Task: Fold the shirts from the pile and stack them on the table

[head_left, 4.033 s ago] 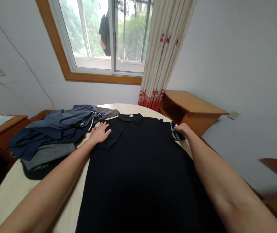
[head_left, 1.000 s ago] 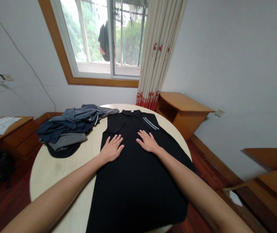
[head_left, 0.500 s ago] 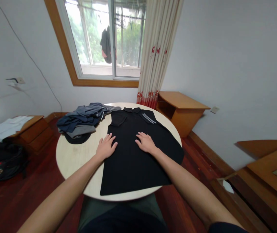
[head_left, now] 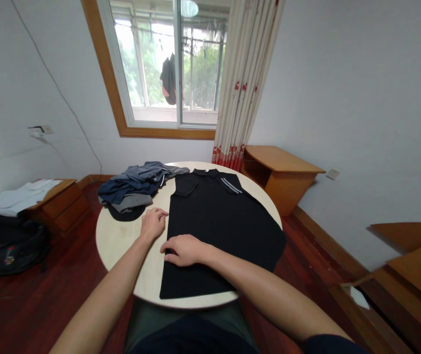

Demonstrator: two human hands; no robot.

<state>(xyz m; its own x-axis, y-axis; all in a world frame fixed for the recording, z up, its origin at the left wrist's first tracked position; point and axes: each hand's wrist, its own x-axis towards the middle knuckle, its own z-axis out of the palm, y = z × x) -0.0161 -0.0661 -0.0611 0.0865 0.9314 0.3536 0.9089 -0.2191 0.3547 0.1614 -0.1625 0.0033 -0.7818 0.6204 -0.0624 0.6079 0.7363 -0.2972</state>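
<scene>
A black polo shirt (head_left: 218, 221) lies spread flat on a round pale table (head_left: 118, 246). Its collar points to the window, and one sleeve carries two grey stripes. My left hand (head_left: 153, 223) rests on the table just beside the shirt's left edge, its bent fingertips close to the fabric. Lower down, my right hand (head_left: 184, 250) reaches across the shirt to the same edge. Its fingers are bent, with the thumb apart from them. The fabric lies flat near both hands, and neither hand visibly grips it.
A heap of grey and blue clothes (head_left: 133, 184) lies at the table's back left, with a black cap brim (head_left: 127, 215) under it. A wooden cabinet (head_left: 284, 172) stands behind the table to the right. On the floor at left is a black bag (head_left: 11, 246).
My right hand has moved left and nearer to me, from the shirt's middle to its left edge. My left hand has slid off the fabric onto the table, its fingers now more bent.
</scene>
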